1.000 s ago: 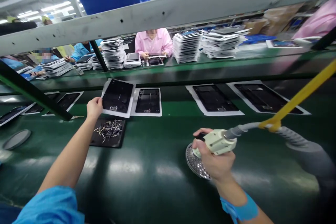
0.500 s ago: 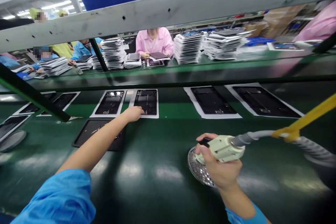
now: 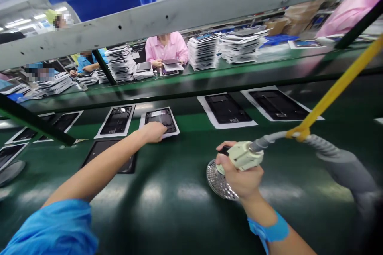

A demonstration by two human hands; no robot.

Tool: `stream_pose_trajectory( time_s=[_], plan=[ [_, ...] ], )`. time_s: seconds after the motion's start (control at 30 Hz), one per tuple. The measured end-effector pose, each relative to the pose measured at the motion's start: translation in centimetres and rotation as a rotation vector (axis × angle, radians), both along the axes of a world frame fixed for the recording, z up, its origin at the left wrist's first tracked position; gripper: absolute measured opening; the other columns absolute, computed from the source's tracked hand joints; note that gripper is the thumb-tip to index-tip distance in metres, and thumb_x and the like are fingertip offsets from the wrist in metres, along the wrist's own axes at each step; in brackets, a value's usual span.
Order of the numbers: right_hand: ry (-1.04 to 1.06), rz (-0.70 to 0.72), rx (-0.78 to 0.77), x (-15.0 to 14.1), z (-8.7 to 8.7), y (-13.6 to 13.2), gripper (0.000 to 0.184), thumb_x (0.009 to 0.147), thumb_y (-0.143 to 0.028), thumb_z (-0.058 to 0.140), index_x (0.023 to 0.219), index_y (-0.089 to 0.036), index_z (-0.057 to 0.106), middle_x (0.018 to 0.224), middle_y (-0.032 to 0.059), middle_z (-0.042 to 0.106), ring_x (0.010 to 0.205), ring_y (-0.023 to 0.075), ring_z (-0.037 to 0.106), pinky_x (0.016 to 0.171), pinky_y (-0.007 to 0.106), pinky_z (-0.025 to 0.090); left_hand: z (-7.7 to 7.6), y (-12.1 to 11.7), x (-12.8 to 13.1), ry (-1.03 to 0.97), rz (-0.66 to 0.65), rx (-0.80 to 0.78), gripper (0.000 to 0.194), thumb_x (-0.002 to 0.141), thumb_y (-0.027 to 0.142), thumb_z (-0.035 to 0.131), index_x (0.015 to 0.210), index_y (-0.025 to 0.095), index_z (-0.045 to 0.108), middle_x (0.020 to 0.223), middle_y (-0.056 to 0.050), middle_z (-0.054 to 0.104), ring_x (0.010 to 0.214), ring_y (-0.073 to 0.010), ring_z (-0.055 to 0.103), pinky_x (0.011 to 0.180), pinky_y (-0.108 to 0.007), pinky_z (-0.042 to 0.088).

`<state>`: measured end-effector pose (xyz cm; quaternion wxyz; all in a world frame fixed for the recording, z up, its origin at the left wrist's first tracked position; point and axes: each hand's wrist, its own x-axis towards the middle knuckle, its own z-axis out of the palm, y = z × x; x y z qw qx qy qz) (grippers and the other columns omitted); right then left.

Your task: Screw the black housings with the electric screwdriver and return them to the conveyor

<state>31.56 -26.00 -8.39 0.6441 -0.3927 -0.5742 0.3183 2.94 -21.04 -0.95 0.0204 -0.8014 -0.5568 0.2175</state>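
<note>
My left hand [image 3: 154, 131] reaches across to a black tablet shell [image 3: 169, 117] on a white sheet, its fingers closed at the near edge. The shell and sheet lie at a slant; the fingertips are partly hidden. My right hand [image 3: 243, 179] is wrapped round a pale green handheld tool [image 3: 247, 155], its thumb near a black part at the front. A grey hose runs from the tool's back. Beneath it is a round perforated metal disc [image 3: 220, 181]; whether the two are joined I cannot tell.
A dark tray [image 3: 130, 165] with small pieces lies under my left forearm. More shells [image 3: 229, 109] on white sheets line the green belt. A yellow strap [image 3: 338, 91] holds the hose. Beyond a green post [image 3: 38, 121], co-workers sit by stacks of tablets [image 3: 203, 51].
The shell under my left hand has turned with its sheet, from straight to slanted. My right hand keeps hold of the tool. The whole view has shifted and tilted slightly.
</note>
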Motion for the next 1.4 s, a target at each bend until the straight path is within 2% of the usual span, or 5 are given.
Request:
stream_pose_trajectory(
  time_s=[0.2, 0.4, 0.53, 1.03, 1.4],
  plan=[
    [0.031, 0.002, -0.039, -0.1, -0.2, 0.8, 0.024, 0.079, -0.031, 0.075, 0.099, -0.02, 0.069, 0.076, 0.002, 0.071, 0.061, 0.017, 0.068, 0.063, 0.033, 0.06, 0.3, -14.6, 9.3, -0.189, -0.259, -0.167, 0.013, 0.084, 0.014, 0.063, 0.094, 0.013, 0.07, 0.086, -0.011, 0.076, 0.07, -0.0263, 0.074, 0.06, -0.035, 0.058],
    [0.057, 0.037, -0.076, -0.5, -1.0, 1.2, 0.031, 0.079, -0.039, 0.077, 0.102, -0.018, 0.069, 0.082, 0.0042, 0.074, 0.064, 0.018, 0.069, 0.063, 0.034, 0.06, -9.1, -24.2, 13.1, -0.365, -0.486, -0.132, 0.013, 0.087, 0.024, 0.069, 0.079, 0.016, 0.064, 0.061, -0.008, 0.066, 0.044, -0.0223, 0.062, 0.031, -0.029, 0.036],
    [0.075, 0.039, -0.081, -0.7, -1.0, 1.1, 0.033, 0.079, -0.04, 0.077, 0.102, -0.018, 0.069, 0.088, 0.0057, 0.075, 0.066, 0.0181, 0.069, 0.062, 0.033, 0.06, -12.7, -26.1, 13.7, -0.383, -0.467, -0.122, 0.012, 0.088, 0.026, 0.068, 0.082, 0.016, 0.065, 0.059, -0.008, 0.064, 0.038, -0.0216, 0.058, 0.028, -0.029, 0.031],
    [0.084, 0.027, -0.091, -0.6, -0.6, 0.8, 0.036, 0.076, -0.042, 0.08, 0.099, -0.017, 0.069, 0.08, 0.004, 0.074, 0.054, 0.015, 0.063, 0.056, 0.032, 0.058, -10.8, -26.0, 13.1, -0.481, -0.48, -0.218, 0.009, 0.088, 0.025, 0.069, 0.084, 0.018, 0.065, 0.072, -0.006, 0.072, 0.051, -0.0203, 0.066, 0.034, -0.031, 0.038],
    [0.084, 0.031, -0.103, -0.6, -0.2, 0.6, 0.033, 0.075, -0.041, 0.081, 0.097, -0.018, 0.07, 0.076, 0.0033, 0.072, 0.052, 0.015, 0.061, 0.053, 0.031, 0.058, -0.4, -18.7, -11.6, -0.127, 0.83, 0.132, 0.021, 0.09, 0.027, 0.055, 0.08, 0.019, 0.072, 0.086, -0.01, 0.077, 0.083, -0.0246, 0.072, 0.07, -0.029, 0.05]
  ],
)
